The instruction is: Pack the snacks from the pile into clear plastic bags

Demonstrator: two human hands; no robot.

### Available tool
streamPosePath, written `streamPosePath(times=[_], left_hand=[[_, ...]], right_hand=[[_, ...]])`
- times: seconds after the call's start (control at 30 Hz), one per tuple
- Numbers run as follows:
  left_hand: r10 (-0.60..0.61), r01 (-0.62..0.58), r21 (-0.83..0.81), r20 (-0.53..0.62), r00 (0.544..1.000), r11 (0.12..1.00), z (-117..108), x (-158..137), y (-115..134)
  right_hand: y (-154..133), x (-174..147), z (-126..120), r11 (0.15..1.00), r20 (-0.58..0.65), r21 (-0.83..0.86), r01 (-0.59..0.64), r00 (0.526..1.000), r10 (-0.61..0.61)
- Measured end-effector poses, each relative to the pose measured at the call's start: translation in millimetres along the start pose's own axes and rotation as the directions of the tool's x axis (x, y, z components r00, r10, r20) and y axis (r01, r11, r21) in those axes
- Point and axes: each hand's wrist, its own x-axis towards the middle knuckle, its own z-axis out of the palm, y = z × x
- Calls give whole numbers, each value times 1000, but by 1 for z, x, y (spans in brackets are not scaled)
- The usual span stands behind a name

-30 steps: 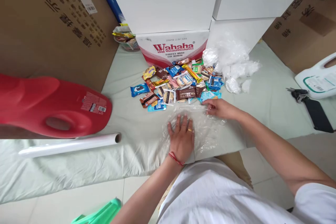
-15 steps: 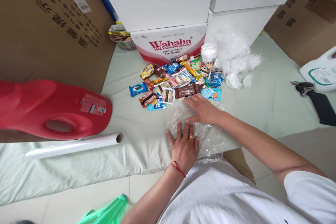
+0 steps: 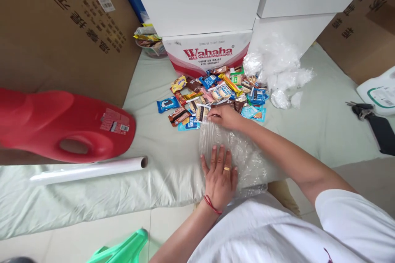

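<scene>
A sheet of clear plastic wrap (image 3: 247,156) lies wrinkled on the cloth in front of me. Flat on its near part rests my left hand (image 3: 219,181), fingers spread, with a ring and a red string bracelet. My right hand (image 3: 226,117) is closed in a pinch on the sheet's far edge, and the film is drawn into creases toward its fingertips. Directly beyond that hand lies a pile of small wrapped snacks (image 3: 220,92). One white-edged snack packet (image 3: 202,113) is right beside the right fingertips; whether they touch it, I cannot tell.
A roll of plastic film (image 3: 92,170) and a red jug (image 3: 98,127) lie at left. Behind the snacks stands a Wahaha carton (image 3: 208,55). Crumpled clear plastic (image 3: 277,70) sits to its right. Keys (image 3: 361,110), a black phone (image 3: 381,131) and a white bottle (image 3: 381,92) are far right.
My right hand has moved left and slightly away from me, closing on the film's far edge and pulling it into creases. The left hand stays flat on the film. The view has shifted slightly.
</scene>
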Motion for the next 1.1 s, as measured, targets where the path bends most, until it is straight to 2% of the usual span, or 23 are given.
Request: streamPosePath(times=[0.1,0.17,0.23,0.3,0.33,0.4,0.47,0.5,0.53,0.57,0.6,0.67,0.73,0.77,0.87,0.97,1.03,1.1], left_hand=[[19,-28,-58,-137,990,998,-22,2,-2],[31,-49,-106,-161,986,993,-34,12,-5],[31,-43,-126,-95,995,991,-38,30,-11],[-17,18,-80,18,1000,997,-34,48,-20],[-55,57,-42,62,997,997,-30,56,-26],[-112,109,32,118,987,993,-22,65,-35],[-135,124,80,154,979,989,-18,67,-42],[-141,125,100,169,975,987,-16,66,-44],[-152,131,123,182,972,984,-15,64,-45],[-168,140,148,193,967,979,-15,61,-46],[-186,151,177,202,962,973,-14,59,-45],[-216,166,231,213,953,959,-11,54,-43],[-228,168,261,218,949,950,-7,50,-40],[-231,170,269,217,949,948,-4,48,-37],[-250,191,275,196,948,942,2,44,-28],[-262,211,261,181,948,942,3,43,-19],[-282,234,246,184,942,941,1,44,-17],[-319,274,219,207,925,937,-4,48,-19]], right_hand=[[-1,0,7,980,84,-179,90,994,-76],[-4,2,14,968,121,-229,100,990,-74],[-9,5,18,969,137,-227,102,988,-72],[-13,5,14,973,118,-196,123,988,-102],[-15,2,9,974,75,-178,137,989,-125],[-18,-13,-7,979,-86,-150,139,985,-153],[-21,-44,-23,993,-310,-113,37,948,-71],[-22,-65,-29,995,-410,-73,-65,912,29],[-23,-90,-31,980,-496,-8,-198,852,168],[-24,-116,-30,937,-548,78,-340,771,326],[-26,-142,-26,870,-535,166,-463,699,474],[-32,-190,-11,710,-375,352,-610,603,704],[-44,-223,7,551,-187,497,-670,538,822],[-51,-233,15,496,-123,552,-670,523,844],[-70,-237,28,387,-7,696,-604,534,845],[-74,-228,29,314,88,751,-581,559,824],[-66,-228,27,341,90,725,-598,574,814],[-52,-236,24,405,49,691,-598,599,800]])
